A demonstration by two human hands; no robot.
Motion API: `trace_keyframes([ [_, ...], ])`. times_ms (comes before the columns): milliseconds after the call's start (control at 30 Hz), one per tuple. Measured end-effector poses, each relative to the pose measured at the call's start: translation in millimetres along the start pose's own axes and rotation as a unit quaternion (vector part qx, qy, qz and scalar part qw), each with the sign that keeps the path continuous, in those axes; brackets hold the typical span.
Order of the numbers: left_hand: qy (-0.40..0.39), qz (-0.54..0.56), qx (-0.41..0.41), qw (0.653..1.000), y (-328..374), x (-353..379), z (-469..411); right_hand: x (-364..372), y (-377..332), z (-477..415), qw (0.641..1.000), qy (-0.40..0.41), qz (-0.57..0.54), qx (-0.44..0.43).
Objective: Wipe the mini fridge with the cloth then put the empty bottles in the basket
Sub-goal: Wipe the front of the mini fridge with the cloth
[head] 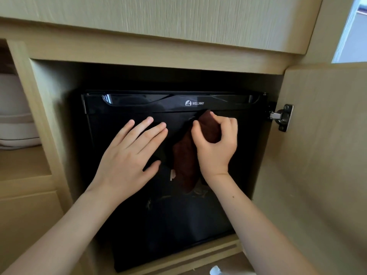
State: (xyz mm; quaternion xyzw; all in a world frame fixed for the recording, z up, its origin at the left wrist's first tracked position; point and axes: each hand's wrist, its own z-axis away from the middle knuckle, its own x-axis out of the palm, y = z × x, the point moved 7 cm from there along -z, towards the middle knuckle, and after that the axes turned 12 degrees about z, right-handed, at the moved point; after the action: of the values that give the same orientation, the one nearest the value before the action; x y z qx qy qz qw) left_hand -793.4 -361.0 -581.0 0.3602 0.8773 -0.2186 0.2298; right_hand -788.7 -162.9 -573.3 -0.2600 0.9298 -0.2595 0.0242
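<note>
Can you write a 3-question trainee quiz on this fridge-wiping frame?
1. True or false: the mini fridge door is open.
2. Which hand grips the brown cloth? A) left hand B) right hand
3. Fill in: the left hand lies flat with fingers ____ on the fridge door.

Key: 1 false; 2 B; 3 spread.

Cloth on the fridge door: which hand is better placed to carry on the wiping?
Right. The right hand already pinches the brown cloth against the closed door of the mini fridge. The left hand lies open and flat on the door, holding nothing.
</note>
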Motion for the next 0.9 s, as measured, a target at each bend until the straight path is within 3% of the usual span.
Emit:
trace_keyframes([
  [467,-0.010,-0.010,-0.008,1.000,4,-4,-1,-43,78,-17,0.973,0.089,-0.019,0.211],
  [700,0.008,-0.006,-0.006,1.000,3,2,1,-31,54,-43,0.988,0.065,-0.021,0.141],
  [900,0.013,-0.006,-0.005,1.000,2,3,1,-50,109,14,0.946,0.141,-0.018,0.291],
])
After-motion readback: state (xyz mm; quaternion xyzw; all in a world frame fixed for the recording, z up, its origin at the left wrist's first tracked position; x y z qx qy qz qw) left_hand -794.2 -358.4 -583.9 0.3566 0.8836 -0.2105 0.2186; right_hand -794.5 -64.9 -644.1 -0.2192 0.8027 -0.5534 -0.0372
